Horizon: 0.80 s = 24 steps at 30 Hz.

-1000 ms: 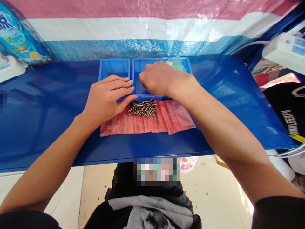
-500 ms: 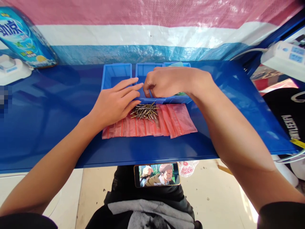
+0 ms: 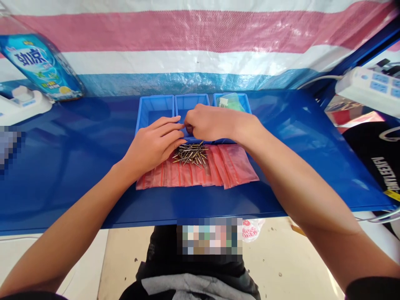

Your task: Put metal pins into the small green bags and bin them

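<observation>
Three blue bins stand in a row: the left bin [image 3: 156,100], the middle bin [image 3: 192,99] and the right bin [image 3: 246,104], which holds a green-tinted plastic bag [image 3: 233,101]. In front of them, a pile of small metal pins [image 3: 190,154] lies on overlapping red plastic bags [image 3: 234,166]. My left hand [image 3: 156,141] rests over the bags' left part and the bins' front edge, fingers extended and apart. Above the middle bin, my right hand [image 3: 209,121] is closed with its fingers curled down; what it may hold is hidden.
A blue detergent bag [image 3: 43,68] and a white power strip [image 3: 25,104] are at the back left. Another power strip [image 3: 368,87] hangs at the right. A striped sheet [image 3: 193,33] rises behind the blue table [image 3: 103,116]. A blurred-out object lies on my lap.
The view has tilted, so everything sits slightly lower. My right hand has shifted a little toward my left hand and uncovers more of the right bin.
</observation>
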Motion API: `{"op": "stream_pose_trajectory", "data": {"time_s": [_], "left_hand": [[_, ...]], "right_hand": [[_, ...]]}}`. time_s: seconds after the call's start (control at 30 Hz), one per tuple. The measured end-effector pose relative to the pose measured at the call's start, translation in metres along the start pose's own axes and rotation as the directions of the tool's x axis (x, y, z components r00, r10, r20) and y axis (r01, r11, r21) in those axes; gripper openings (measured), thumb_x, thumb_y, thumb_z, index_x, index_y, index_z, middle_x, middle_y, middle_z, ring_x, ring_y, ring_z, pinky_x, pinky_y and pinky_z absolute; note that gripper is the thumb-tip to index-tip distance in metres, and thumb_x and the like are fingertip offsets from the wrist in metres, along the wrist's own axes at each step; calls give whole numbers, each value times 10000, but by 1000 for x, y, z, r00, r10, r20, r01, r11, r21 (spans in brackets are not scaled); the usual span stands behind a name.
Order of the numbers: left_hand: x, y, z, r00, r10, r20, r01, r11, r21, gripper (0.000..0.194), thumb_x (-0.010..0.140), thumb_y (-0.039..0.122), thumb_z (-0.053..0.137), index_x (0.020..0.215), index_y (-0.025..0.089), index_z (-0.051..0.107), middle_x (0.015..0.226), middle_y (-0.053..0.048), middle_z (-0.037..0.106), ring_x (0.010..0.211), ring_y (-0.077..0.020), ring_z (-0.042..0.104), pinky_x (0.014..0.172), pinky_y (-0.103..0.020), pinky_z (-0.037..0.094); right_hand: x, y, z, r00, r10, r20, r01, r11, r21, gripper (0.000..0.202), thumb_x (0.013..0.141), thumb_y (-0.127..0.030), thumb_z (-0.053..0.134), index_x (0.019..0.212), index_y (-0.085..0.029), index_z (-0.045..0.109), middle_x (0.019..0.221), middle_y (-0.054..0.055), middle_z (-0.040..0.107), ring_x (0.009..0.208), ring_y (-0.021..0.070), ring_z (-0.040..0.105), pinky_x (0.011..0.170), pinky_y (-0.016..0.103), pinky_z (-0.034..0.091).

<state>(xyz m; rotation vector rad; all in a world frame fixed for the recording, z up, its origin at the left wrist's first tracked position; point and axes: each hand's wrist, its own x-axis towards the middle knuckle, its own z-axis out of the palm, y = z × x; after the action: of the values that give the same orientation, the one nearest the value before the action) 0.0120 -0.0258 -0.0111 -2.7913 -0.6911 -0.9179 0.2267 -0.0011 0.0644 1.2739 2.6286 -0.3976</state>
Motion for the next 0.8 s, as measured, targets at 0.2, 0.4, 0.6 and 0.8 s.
{"op": "stream_pose_trajectory", "data": {"time_s": [0.2, 0.4, 0.6, 0.8], "left_hand": [[-2, 1, 2, 996, -71, -53, 71, 997, -8, 151, 1050, 296, 684, 1149, 185, 709, 1271, -99, 769, 1226, -257, 744, 1041, -407, 651], [-2, 0, 2, 992, -93, -87, 92, 996, -24, 221, 1010, 307, 746, 1175, 179, 674, 1261, -113, 770, 1164, -256, 764, 994, -369, 649], [-2, 1, 0, 986, -143, -89, 136, 988, -79, 355, 988, 363, 779, 1242, 169, 623, 1272, -130, 746, 1166, -253, 753, 994, -353, 646], [-4, 1, 0, 972, -231, -53, 222, 965, -137, 435, 1017, 396, 736, 1372, 214, 560, 1374, -122, 681, 1288, -261, 686, 1001, -362, 665]], "right_hand": [[4, -2, -3, 992, 24, 123, -43, 987, 152, 204, 855, -101, 512, 688, -193, 583, 664, 34, 561, 589, 158, 436, 586, 369, 290], [-3, 9, -13, 972, -206, 113, 145, 905, 400, 205, 946, -139, 567, 792, -176, 698, 853, -7, 692, 793, 146, 596, 731, 303, 439], [-11, 5, -20, 996, -89, 18, 67, 849, 525, 199, 946, -152, 642, 761, -190, 704, 853, 1, 732, 849, 135, 656, 758, 253, 486], [8, 0, -2, 999, 44, 27, -51, 926, 375, 458, 1033, -486, 593, 678, -198, 566, 628, -17, 452, 596, 127, 375, 589, 326, 284]]}}
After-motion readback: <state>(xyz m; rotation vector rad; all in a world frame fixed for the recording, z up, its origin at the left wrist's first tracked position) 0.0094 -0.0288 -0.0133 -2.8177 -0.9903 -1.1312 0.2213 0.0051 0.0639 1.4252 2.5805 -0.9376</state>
